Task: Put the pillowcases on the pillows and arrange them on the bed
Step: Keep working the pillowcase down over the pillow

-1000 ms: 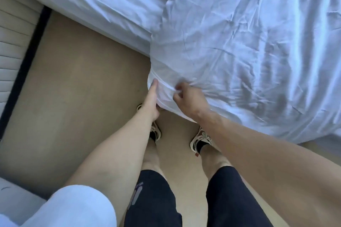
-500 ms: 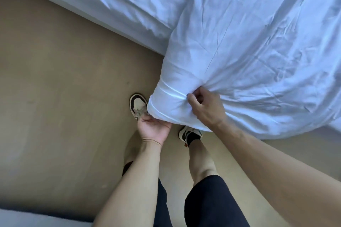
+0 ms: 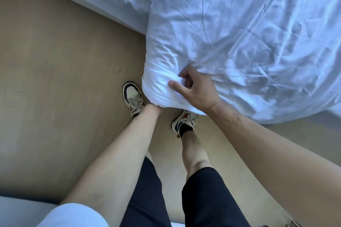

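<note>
Pillowcase [image 3: 239,42] edge bunched in right hand [image 3: 199,90]; left hand (hidden underneath) can't be judged.

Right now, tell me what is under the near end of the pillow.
Under the pillow end, the left forearm runs in; its hand is covered by fabric. The right shoe and floor show below. The right hand grips it from above.
</note>
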A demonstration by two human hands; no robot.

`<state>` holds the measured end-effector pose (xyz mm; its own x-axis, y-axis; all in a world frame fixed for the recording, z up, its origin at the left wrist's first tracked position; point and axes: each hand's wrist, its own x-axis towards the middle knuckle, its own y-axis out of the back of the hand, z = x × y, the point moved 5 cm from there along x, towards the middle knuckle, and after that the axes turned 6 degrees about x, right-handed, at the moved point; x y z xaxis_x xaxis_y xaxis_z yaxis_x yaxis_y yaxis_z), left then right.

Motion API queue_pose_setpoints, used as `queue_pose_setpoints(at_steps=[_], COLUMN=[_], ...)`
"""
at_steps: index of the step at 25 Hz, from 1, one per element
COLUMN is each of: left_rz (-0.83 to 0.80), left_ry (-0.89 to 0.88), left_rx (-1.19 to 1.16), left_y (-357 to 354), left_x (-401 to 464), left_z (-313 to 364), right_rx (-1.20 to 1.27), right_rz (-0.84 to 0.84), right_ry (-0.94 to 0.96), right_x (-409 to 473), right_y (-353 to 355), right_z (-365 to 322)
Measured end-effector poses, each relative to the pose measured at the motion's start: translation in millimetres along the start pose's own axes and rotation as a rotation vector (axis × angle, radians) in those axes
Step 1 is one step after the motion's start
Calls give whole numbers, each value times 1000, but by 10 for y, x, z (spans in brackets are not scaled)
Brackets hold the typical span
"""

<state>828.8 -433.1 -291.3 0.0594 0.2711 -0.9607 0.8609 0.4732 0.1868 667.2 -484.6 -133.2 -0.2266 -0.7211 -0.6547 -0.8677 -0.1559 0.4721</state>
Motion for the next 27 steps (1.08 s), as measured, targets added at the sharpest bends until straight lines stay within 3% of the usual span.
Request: queue_pose_setpoints(at_steps=[5, 9, 11, 12, 14, 16, 17, 18, 19, 22, 25, 27], left_rz=[-60, 241, 260, 266, 361, 187, 31, -65, -39, 363, 524, 575], left_ry=[-154, -363, -543, -673, -1188, -1874, -2050, -2084, -1994, -1426, -999, -1035], left_rx=[-47, 243, 421, 586, 1038, 1447, 1657, 1874, 2105, 2531, 2553, 2527], left_y=[-25, 1040, 1271, 1269, 943, 220, -139, -419, -604, -808, -770, -826], left_x=[-582, -419, -540, -659, -1042, -1460, -1541, -1544, -1474, -1177, -1022, -1071], left_z=[-88, 35, 224, 302, 472, 326, 199, 88, 31, 168, 175, 32], right_rx=[-1, -116, -177, -204, -188, -123, -53, 17, 69, 120, -76, -161], right_rz=[78, 30, -55, -133, -322, -357, -282, -179, -72, 189, 85, -68], right_ry=[44, 61, 65, 40, -29, -40, -19, -5, -26, -221, -447, -487], right_x=[-202, -148, -77, -57, -70, -93, -82, -79, -93, -110, -107, -113], right_y=[80, 63, -36, -115, -252, -226, -120, 25, 185, 709, 949, 901], right_z=[183, 162, 169, 235, 303, 317, 316, 330, 382, 790, 1352, 1553])
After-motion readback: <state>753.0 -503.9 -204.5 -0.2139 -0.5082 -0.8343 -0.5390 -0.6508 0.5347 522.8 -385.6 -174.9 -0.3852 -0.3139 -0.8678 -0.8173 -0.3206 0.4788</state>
